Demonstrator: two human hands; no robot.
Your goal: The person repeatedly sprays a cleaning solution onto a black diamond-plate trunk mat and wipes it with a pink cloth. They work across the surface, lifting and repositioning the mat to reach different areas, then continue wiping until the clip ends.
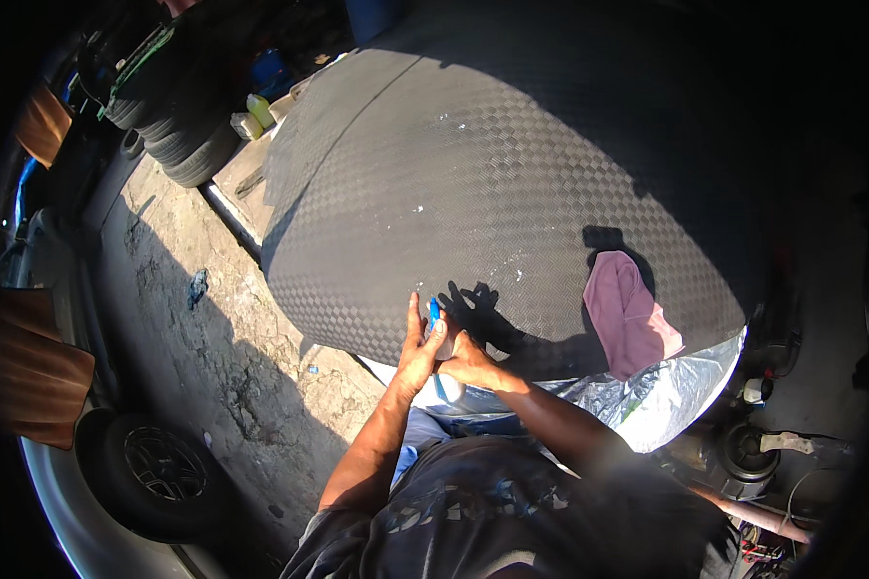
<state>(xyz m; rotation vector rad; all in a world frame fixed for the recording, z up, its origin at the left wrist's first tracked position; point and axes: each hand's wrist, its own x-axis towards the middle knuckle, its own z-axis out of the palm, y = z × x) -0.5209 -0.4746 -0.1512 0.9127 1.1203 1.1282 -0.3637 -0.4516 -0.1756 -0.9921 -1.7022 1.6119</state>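
Sunlit checkered mat point(434, 193); my right hand point(469, 362) grips a blue-tipped object point(434, 311), left hand point(419, 355) clamped alongside, forefinger straight (steadying, I judge).

Hard sunlight from seven o'clock brightens the dark grey checkered mat point(512, 183); the bare left hand point(419, 359) and right hand point(471, 365) cast crisp shadows toward one. Glare whitens crinkled silver foil sheeting point(684, 398) at four. Fisheye edges bend, darkening.
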